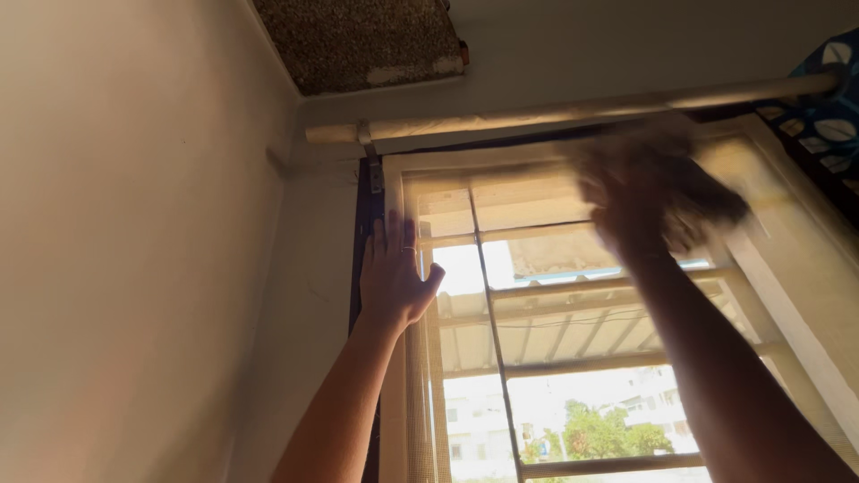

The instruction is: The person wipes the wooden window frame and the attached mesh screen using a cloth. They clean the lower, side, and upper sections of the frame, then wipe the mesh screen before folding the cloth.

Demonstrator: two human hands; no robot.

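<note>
- Your left hand (394,277) is lying flat with fingers spread against the left upright of the window frame (391,420), pinching nothing; it looks placed there to brace the frame or steady you while you are reaching up.
- Your right hand (637,207) is working up near the top rail, right of the left hand and a little higher. It is blurring with motion, and it seems to be closed around a dark, crumpled cloth (707,199); how tight the grip is, you cannot tell from this view.
- The cloth is sitting at the fingertips of the right hand, pressing against the mesh screen (787,268) just under the rod, likely held bunched so it covers more of the surface in one pass.
- One pale curtain rod (573,111) is running across above both hands, carried by one visible bracket (365,134) straight above the left hand.
- One patterned blue curtain (828,98) is hanging pushed aside at the far right, beyond the right hand.
- Count: two hands, both yours; one cloth; one rod; one curtain; several horizontal window bars (582,365) below the hands.
- A rough patch of ceiling (358,40) is showing above the left hand.
</note>
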